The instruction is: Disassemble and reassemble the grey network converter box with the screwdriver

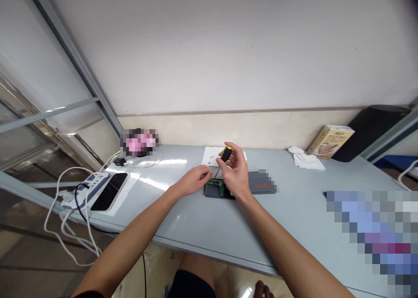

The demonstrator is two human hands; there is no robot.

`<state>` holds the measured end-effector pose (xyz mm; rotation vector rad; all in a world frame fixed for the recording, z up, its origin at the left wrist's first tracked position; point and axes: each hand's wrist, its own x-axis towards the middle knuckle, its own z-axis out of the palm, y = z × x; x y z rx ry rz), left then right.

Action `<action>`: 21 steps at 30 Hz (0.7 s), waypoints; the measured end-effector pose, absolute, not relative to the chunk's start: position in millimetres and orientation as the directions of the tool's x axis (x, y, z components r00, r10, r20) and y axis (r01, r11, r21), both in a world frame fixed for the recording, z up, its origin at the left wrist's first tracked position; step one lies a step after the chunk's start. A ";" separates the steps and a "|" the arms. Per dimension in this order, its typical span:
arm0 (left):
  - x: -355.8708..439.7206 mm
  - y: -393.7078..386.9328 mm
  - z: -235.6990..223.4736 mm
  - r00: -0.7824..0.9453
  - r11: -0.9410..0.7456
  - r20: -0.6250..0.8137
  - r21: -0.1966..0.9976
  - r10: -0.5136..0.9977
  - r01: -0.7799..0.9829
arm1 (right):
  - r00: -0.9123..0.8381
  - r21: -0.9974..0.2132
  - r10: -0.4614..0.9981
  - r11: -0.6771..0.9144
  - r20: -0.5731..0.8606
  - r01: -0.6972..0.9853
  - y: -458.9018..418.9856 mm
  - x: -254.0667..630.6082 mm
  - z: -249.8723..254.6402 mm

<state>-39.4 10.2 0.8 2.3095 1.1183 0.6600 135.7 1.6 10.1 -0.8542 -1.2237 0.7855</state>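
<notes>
My right hand [235,174] grips the black-and-yellow handle of a screwdriver [226,152]. Its thin shaft slants down to the left toward a green circuit board [216,185] in a dark grey open casing [212,194]. My left hand [195,179] is at the casing's upper left corner with its fingers curled together near the shaft; what they pinch, if anything, is hidden. Part of the board lies under my right hand. To the right is a grey cover [256,182] with reddish lettering, partly pixelated.
Behind the casing, small dark pieces, perhaps screws, lie on white paper [209,152]. A phone [110,192] and a power strip [88,188] with loose cables stand left. Crumpled tissue [308,162], a yellowish box [331,141] and a black cylinder [369,130] are at the back right.
</notes>
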 end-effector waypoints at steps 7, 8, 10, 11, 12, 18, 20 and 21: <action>-39.6 10.3 1.3 0.549 -0.549 0.209 0.602 0.809 0.580 | 0.151 -0.880 0.883 0.462 0.445 -0.107 0.6 134.5 9.9; -39.8 10.5 1.1 0.550 -0.550 0.210 0.603 0.808 0.578 | 0.147 -0.880 0.884 0.461 0.444 -0.112 0.7 134.5 10.0; -40.1 10.9 0.6 0.551 -0.550 0.210 0.606 0.807 0.575 | 0.149 -0.879 0.883 0.463 0.446 -0.111 0.8 134.8 10.5; -40.2 11.1 0.2 0.551 -0.549 0.209 0.607 0.807 0.574 | 0.153 -0.879 0.881 0.465 0.447 -0.108 0.9 135.0 10.8; -40.2 11.2 -0.2 0.552 -0.549 0.208 0.608 0.807 0.573 | 0.157 -0.878 0.880 0.467 0.449 -0.104 1.0 135.2 11.1; -39.4 9.0 -1.5 0.528 -0.537 0.238 0.651 0.815 0.537 | 0.203 -0.869 0.865 0.485 0.459 -0.102 2.5 136.0 11.5; -39.2 7.9 -1.5 0.531 -0.549 0.255 0.653 0.808 0.522 | 0.227 -0.865 0.860 0.490 0.457 -0.113 3.5 136.5 11.6; -39.2 7.6 -1.5 0.536 -0.556 0.261 0.653 0.802 0.514 | 0.240 -0.863 0.858 0.491 0.454 -0.119 4.1 136.9 11.6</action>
